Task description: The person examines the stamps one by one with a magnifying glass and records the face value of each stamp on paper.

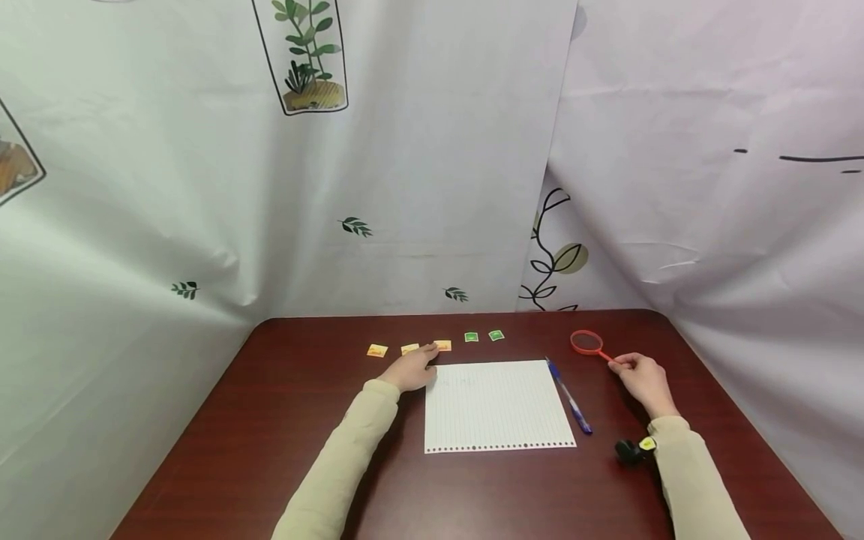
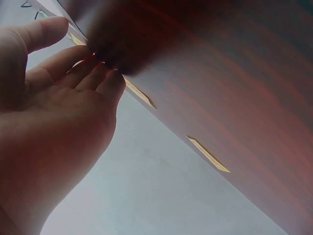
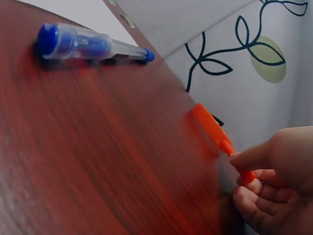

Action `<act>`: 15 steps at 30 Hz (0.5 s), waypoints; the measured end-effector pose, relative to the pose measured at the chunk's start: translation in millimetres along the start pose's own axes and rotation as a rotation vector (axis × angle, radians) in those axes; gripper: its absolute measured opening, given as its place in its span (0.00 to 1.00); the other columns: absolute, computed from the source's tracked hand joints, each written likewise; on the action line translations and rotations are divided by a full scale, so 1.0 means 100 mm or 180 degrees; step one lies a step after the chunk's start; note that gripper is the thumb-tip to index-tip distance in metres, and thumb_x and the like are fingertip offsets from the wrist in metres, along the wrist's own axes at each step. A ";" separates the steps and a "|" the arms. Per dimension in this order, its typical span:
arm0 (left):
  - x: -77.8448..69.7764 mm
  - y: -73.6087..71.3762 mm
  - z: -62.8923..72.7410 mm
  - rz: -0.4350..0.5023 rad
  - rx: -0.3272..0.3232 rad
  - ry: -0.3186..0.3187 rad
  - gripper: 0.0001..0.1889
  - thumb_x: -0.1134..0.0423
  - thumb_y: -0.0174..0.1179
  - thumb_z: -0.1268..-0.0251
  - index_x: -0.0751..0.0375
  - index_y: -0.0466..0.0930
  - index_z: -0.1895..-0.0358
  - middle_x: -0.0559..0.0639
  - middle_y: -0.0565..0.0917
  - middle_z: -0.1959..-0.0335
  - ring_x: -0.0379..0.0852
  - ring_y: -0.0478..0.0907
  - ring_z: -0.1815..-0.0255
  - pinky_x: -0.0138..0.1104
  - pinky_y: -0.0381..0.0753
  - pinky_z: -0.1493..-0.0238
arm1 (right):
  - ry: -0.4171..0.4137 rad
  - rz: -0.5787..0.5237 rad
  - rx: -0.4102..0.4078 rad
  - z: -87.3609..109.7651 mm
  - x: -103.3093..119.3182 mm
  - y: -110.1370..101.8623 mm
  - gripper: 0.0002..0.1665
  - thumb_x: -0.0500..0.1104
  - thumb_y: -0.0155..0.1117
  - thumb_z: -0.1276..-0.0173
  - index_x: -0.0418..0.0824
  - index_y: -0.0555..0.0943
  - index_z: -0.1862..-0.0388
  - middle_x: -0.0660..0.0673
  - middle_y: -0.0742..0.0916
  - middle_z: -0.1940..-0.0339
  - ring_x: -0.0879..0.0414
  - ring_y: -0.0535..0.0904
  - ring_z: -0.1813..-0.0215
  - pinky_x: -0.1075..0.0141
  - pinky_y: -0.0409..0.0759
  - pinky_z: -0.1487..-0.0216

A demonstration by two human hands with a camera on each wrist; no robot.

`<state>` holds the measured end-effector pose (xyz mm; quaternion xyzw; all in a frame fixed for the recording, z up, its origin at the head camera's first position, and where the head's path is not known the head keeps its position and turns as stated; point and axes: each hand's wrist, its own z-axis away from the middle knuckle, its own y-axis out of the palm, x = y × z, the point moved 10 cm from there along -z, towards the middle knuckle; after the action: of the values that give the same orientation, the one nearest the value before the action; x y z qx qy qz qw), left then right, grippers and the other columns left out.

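My right hand [image 1: 644,381] pinches the handle of a red-orange magnifying glass [image 1: 586,343] between thumb and fingers. In the right wrist view, the magnifying glass [image 3: 211,128] appears edge-on, low over the table. At the far side of the table, my left hand [image 1: 410,369] reaches to a row of small orange stamp-like cards, its fingers loosely extended and thumb apart. Its fingertips lie by the middle card [image 1: 409,349] and the right card [image 1: 442,346]; whether they touch either is unclear. The left card [image 1: 377,350] lies apart. Nothing shows in the left palm [image 2: 63,117].
A lined sheet of paper [image 1: 499,405] with faint writing lies mid-table, a blue pen [image 1: 570,397] along its right edge. Two small green cards [image 1: 471,337] are behind it. A black object [image 1: 631,451] sits at the right wrist. White printed cloth [image 1: 432,165] hangs behind the table.
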<state>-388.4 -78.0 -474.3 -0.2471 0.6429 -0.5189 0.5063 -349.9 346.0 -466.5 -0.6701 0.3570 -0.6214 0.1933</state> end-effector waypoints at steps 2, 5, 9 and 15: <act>0.00 0.00 0.00 0.0002 0.0004 0.0005 0.26 0.65 0.51 0.25 0.71 0.67 0.27 0.60 0.63 0.23 0.54 0.84 0.60 0.37 0.69 0.65 | -0.0018 0.0048 0.0092 0.00 0.01 0.01 0.19 0.44 0.64 0.28 0.25 0.82 0.56 0.39 0.85 0.69 0.51 0.75 0.69 0.61 0.70 0.68; 0.00 0.00 0.00 0.0017 0.0011 -0.0010 0.26 0.65 0.51 0.24 0.71 0.66 0.27 0.60 0.63 0.23 0.52 0.82 0.68 0.37 0.66 0.68 | -0.0040 0.0112 0.0190 0.00 0.03 0.02 0.19 0.44 0.64 0.28 0.25 0.82 0.57 0.40 0.85 0.70 0.50 0.75 0.69 0.61 0.70 0.68; 0.00 0.00 0.00 -0.0002 0.0009 0.0002 0.26 0.64 0.51 0.24 0.72 0.66 0.28 0.61 0.62 0.23 0.58 0.83 0.55 0.39 0.72 0.63 | -0.0089 0.0170 0.0218 0.01 0.05 0.03 0.18 0.43 0.65 0.30 0.26 0.82 0.59 0.41 0.84 0.72 0.50 0.74 0.70 0.61 0.69 0.68; 0.00 0.03 0.01 -0.0019 0.0065 -0.0016 0.26 0.63 0.50 0.22 0.72 0.65 0.27 0.61 0.60 0.22 0.61 0.74 0.34 0.42 0.77 0.55 | -0.0105 0.0198 0.0190 0.02 0.03 0.04 0.16 0.42 0.68 0.32 0.27 0.83 0.60 0.41 0.85 0.72 0.51 0.74 0.70 0.61 0.70 0.68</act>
<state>-387.3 -77.7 -477.0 -0.2452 0.6356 -0.5263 0.5088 -348.8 340.8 -467.3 -0.6628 0.3556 -0.6143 0.2384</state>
